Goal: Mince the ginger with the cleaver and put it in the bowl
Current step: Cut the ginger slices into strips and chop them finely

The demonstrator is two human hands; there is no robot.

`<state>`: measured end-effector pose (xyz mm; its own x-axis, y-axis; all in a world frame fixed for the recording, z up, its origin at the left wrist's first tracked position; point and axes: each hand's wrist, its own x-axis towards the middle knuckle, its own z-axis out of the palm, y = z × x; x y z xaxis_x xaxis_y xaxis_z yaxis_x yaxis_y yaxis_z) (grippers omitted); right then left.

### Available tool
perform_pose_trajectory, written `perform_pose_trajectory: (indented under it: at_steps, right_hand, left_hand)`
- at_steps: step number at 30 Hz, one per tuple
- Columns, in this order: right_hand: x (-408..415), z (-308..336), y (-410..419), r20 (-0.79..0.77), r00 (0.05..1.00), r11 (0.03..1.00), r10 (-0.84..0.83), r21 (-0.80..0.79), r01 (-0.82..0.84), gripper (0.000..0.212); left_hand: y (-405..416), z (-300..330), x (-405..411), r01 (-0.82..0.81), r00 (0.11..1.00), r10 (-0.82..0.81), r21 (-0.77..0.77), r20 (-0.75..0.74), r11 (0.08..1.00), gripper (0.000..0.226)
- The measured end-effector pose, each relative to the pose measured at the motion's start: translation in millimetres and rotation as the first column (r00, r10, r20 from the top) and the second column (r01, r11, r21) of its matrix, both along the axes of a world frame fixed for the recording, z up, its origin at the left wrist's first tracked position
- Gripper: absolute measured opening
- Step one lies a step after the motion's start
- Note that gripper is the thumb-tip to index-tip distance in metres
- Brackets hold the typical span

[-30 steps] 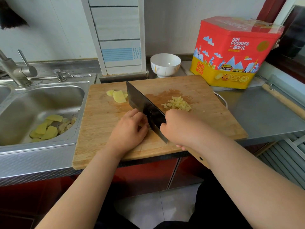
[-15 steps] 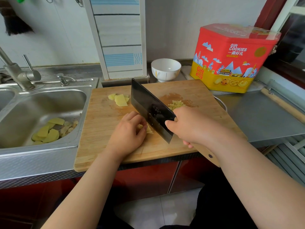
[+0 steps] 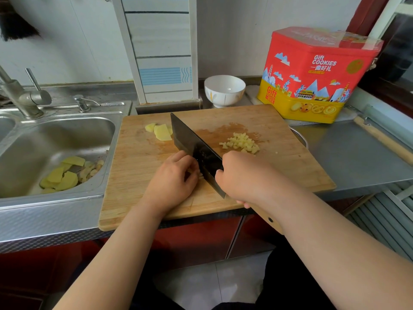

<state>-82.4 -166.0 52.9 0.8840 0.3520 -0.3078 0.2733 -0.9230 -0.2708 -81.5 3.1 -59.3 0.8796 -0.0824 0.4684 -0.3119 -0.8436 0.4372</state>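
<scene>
pale yellow diced ginger (image 3: 241,143) lies in a small heap on the right half of the wooden cutting board (image 3: 279,126), on a damp darker patch. more ginger sits under the left hand (image 3: 173,182), whose curled fingers (image 3: 194,168) pin it to the board just beside the blade; only a few pale bits show between the fingers and the steel. the dark rectangular cleaver (image 3: 193,145) runs diagonally across the board, edge down against the wood, its tip pointing away from the person. the right hand (image 3: 243,175) is clenched around the cleaver's wooden handle, the butt of which sticks out below the wrist past the board's near edge. a few flat yellow ginger slices (image 3: 162,132) wait at the far left part of the board, apart from the blade. the white ceramic bowl (image 3: 224,90) stands upright on the steel desk (image 3: 348,157) just beyond the board's far edge. beside it sits a red and yellow cookie tin (image 3: 317,74). to the left, the stainless steel sink (image 3: 55,135) holds yellow peelings and trimmings (image 3: 67,175), with a faucet (image 3: 20,95) behind it.
</scene>
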Motion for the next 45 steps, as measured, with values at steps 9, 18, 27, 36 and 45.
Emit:
perform_pose_trajectory:
  at_steps: [9, 18, 27, 36, 45]
  right_hand:
    - [7.3, 1.1, -21.6, -0.076, 0.992, 0.982, -0.098, 0.155, 0.109, 0.043]
    - [-9.8, 10.5, -14.0, 0.044, 0.999, 0.994, -0.022, 0.106, 0.017, 0.022]
    - [-12.4, 8.1, -2.6, 0.033, 0.999, 0.999, -0.008, 0.041, 0.006, 0.02]
    - [-5.6, 11.5, -4.1, -0.068, 0.996, 0.997, -0.053, 0.047, 0.056, 0.021]
    - [-1.2, 12.7, -5.4, -0.06, 0.998, 0.997, -0.024, 0.066, 0.028, 0.019]
  left_hand:
    - [-1.2, 5.6, -6.2, 0.025, 0.999, -0.024, -0.018, 0.03, 1.0, 0.001]
    - [0.2, 3.1, -8.3, -0.002, 0.999, 0.002, -0.003, 0.048, 1.0, 0.003]
    - [1.5, 1.4, -6.9, -0.01, 1.0, 0.009, 0.047, 0.007, 0.999, 0.001]
    - [2.3, 1.0, -6.2, 0.005, 1.0, -0.005, 0.036, 0.004, 0.999, 0.002]
    - [4.1, 3.7, -12.2, 0.082, 0.995, -0.082, -0.002, -0.052, 0.997, 0.021]
